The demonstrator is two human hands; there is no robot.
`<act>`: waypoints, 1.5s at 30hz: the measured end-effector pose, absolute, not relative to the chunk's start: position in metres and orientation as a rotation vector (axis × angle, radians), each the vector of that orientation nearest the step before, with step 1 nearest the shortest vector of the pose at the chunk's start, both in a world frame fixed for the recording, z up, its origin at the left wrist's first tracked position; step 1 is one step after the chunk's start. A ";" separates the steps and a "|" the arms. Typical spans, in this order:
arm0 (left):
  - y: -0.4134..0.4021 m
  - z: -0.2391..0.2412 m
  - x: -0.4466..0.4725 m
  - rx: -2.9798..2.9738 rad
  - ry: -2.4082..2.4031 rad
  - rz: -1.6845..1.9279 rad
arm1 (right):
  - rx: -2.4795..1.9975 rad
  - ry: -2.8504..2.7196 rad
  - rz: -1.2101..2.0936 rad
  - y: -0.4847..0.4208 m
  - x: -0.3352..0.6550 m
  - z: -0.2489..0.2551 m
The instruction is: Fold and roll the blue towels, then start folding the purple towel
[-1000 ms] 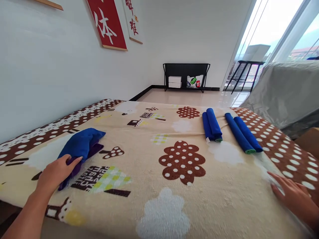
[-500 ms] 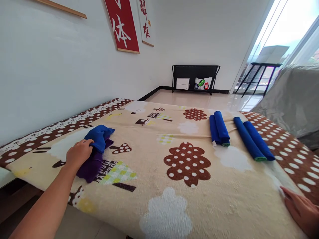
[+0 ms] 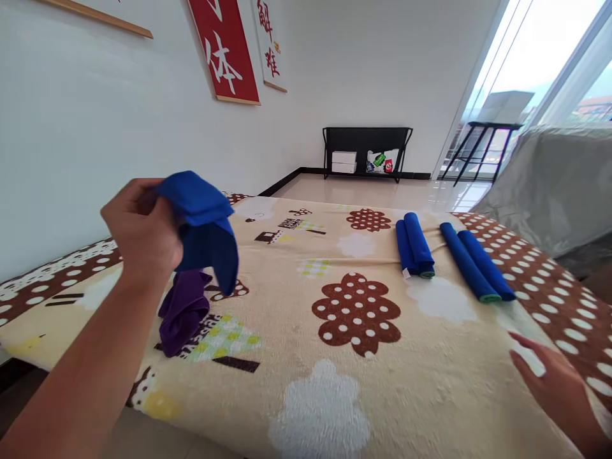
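Pinched in my left hand [image 3: 143, 226] is a blue cloth [image 3: 205, 220], held up above the left side of the bed-like surface, its loose end hanging down. Below it a crumpled purple cloth [image 3: 184, 312] lies on the patterned blanket [image 3: 268, 299]. My right hand [image 3: 554, 382] hovers low at the right with thumb and fingers apart, holding nothing. Beyond that hand lie rolled blue cloths: one pair [image 3: 415, 245] with a small white tag, and another pair [image 3: 478, 264] with a green edge showing at the roll's end.
The blanket has brown dotted borders. A white wall [image 3: 95, 115] with hanging scrolls [image 3: 229, 57] runs along the left. At the back stands a black rack [image 3: 368, 143] with white boxes. A covered grey shape [image 3: 559, 185] and a black stool [image 3: 482, 140] are at the right.
My left hand has lifted the blue cloth up off the purple one, which stays on the blanket. My right hand has moved slightly left and up, its fingers now spread. The view has shifted a little.
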State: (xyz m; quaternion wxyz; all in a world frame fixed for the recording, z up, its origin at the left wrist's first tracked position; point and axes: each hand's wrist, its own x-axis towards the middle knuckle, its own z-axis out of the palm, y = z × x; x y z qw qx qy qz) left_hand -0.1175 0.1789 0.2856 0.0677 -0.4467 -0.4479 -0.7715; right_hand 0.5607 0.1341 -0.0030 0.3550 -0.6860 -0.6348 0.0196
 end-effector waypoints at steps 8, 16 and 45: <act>0.097 0.201 0.085 -3.086 -1.184 -1.020 | -1.104 -2.358 0.979 0.084 0.402 0.098; 0.062 0.093 0.101 -3.156 -0.910 0.140 | -1.041 -2.330 1.274 0.066 0.379 0.068; 0.053 0.109 0.060 -2.879 -1.790 -1.568 | -0.932 -1.647 0.812 0.055 0.370 0.081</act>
